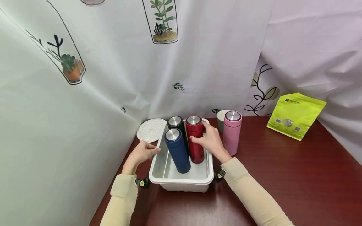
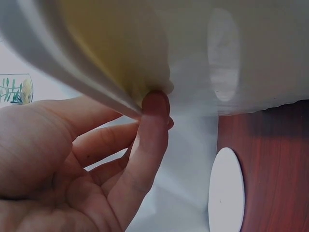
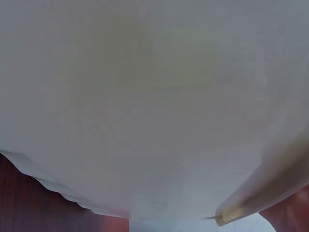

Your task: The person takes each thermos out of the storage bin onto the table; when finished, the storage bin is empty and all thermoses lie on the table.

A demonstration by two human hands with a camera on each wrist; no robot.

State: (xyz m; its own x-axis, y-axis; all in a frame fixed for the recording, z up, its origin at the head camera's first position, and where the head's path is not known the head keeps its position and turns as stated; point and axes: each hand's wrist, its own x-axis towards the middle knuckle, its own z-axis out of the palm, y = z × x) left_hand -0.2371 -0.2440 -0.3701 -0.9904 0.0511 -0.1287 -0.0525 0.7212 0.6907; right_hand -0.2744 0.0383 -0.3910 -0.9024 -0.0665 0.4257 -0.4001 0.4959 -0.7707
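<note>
From the head view, the right hand (image 1: 210, 141) curls its grip round the red flask (image 1: 195, 138), upright in the white bin (image 1: 181, 180) beside the blue flask (image 1: 177, 150); the left hand (image 1: 144, 152) holds the bin's left rim.

The left wrist view shows fingers (image 2: 149, 145) pressed under that rim.

The right wrist view shows only the bin's wall.

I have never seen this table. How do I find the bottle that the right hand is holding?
Look for the white tub near the table's left edge, by the curtain. Three bottles stand inside it; the right hand grips the red bottle on the tub's right side. The other two are navy and black, and a pink one stands outside.
</note>
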